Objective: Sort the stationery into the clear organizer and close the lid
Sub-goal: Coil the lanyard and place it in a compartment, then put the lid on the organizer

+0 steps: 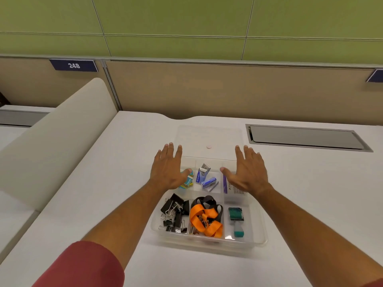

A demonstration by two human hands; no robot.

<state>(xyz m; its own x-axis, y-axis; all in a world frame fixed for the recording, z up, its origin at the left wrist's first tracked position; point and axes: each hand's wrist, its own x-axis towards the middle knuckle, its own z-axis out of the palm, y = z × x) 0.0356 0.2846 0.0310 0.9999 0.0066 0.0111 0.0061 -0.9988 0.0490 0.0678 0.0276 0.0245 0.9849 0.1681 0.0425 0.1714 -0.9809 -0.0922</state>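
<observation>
The clear organizer (257,230) sits on the white desk with its lid (209,137) lying flat behind it, open. Its compartments hold black binder clips (175,212), an orange and black lanyard (206,216), a green stamp (236,220), blue staple boxes (206,178), small teal boxes (188,181) and a white packet (232,190). My left hand (169,168) hovers flat over the organizer's far left corner, fingers spread, holding nothing. Over the far right corner, my right hand (247,170) is spread the same way and holds nothing.
A grey cable hatch (306,137) is set into the desk at the back right. A beige partition (228,90) runs along the far edge, and a cream curved divider (53,137) stands on the left.
</observation>
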